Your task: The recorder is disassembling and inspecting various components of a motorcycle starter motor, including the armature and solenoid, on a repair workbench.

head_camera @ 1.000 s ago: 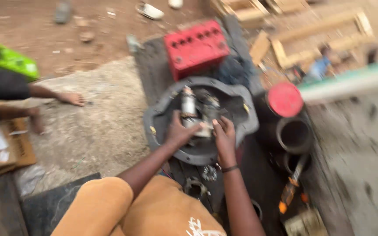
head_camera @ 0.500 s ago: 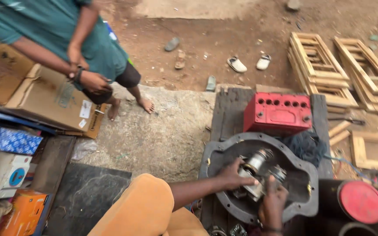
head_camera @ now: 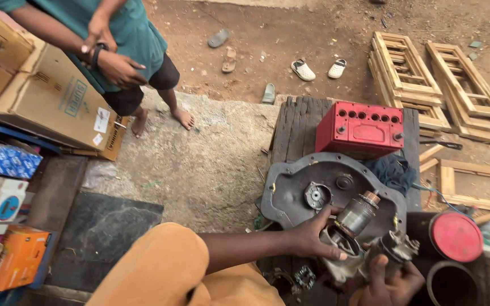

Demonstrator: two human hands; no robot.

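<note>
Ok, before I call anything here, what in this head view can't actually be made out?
- Right hand: cut off by the bottom edge; its grip on the small metal part is partly hidden by its own fingers.
- Motor housing under the left hand: the fingers cover how it sits against the armature.
- Small loose parts near the bottom edge: too small and dark to identify.
- Black pipe: cut off at the bottom corner.

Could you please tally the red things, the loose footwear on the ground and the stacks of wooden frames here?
Red things: 2, the battery case and round lid.
Loose footwear: 5, counting the white pair.
Wooden frame stacks: 2.
Total: 9.
</note>
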